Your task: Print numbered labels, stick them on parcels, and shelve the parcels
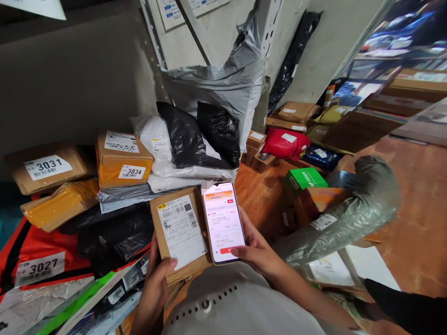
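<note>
My left hand (pixel 159 274) grips a brown cardboard parcel (pixel 206 269) by its lower left side, thumb on the front face. A white shipping label (pixel 183 232) with barcodes covers much of that face. In my right hand (pixel 256 249) is a smartphone (pixel 223 223), its lit screen turned up toward me. The right thumb rests over the red button at the bottom of the screen, and the fingers wrap behind the phone. The phone is held close beside the parcel and overlaps its right edge.
Shelved at left are a box marked 3031 (pixel 49 163), a box marked 3034 (pixel 124 160) and black plastic bags (pixel 185 135). On the wooden floor (pixel 412 209) at right lie a long grey wrapped package (pixel 335 228), a red bag (pixel 286 142), a green box (pixel 305 179) and several cartons.
</note>
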Demonstrator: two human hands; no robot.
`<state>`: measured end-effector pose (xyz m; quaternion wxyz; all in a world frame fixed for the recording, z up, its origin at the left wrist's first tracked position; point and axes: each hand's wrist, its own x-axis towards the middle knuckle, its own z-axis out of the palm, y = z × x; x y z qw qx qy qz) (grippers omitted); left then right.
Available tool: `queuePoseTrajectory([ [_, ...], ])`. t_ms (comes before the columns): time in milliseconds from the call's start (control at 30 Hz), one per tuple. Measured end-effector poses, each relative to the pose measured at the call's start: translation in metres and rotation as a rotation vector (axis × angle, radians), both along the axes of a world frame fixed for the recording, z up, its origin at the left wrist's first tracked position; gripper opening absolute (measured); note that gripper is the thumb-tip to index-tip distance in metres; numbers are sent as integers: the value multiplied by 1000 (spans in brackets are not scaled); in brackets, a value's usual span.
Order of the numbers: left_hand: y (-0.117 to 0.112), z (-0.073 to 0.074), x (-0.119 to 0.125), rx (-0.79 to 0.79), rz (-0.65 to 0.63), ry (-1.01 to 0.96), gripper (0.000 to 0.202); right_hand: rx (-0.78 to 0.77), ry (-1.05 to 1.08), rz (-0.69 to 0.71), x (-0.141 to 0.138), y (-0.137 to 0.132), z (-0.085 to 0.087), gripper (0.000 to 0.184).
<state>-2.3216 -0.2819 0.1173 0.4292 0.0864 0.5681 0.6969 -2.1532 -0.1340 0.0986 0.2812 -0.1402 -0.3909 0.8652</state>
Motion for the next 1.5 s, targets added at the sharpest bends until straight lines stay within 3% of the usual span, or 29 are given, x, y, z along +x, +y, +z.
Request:
queuePoseTrajectory([
  [867, -1, 1, 1, 10, 3, 7, 92, -18, 77, 22, 3, 1, -5, 104],
  [1100, -2, -2, 0, 1, 40, -81, 106, -48, 84, 15, 3, -1, -5, 103],
  [1333, 1, 7, 9, 23, 59, -71, 97, -31, 78, 9, 4, -2, -4, 94],
  [1500, 2, 5, 9, 12, 71, -58, 97, -30, 56, 12, 4, -2, -3, 95],
])
